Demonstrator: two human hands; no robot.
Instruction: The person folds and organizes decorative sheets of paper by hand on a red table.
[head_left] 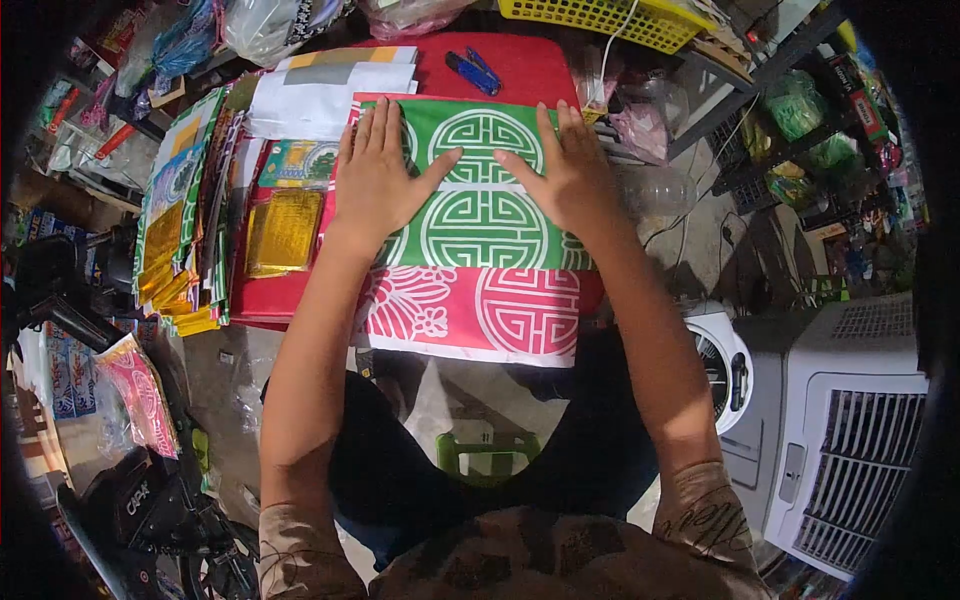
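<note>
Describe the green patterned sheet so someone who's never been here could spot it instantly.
Start at the red table and find the left hand and right hand resting palms down. Beneath them lies the green sheet, with a pink layer showing along its near edge. Its green ground behind round white motifs sets it apart from that pink and the mostly white sheets beside it.

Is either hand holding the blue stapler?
No: the left hand and right hand rest on the green sheet, while the stapler lies beyond them.
</note>
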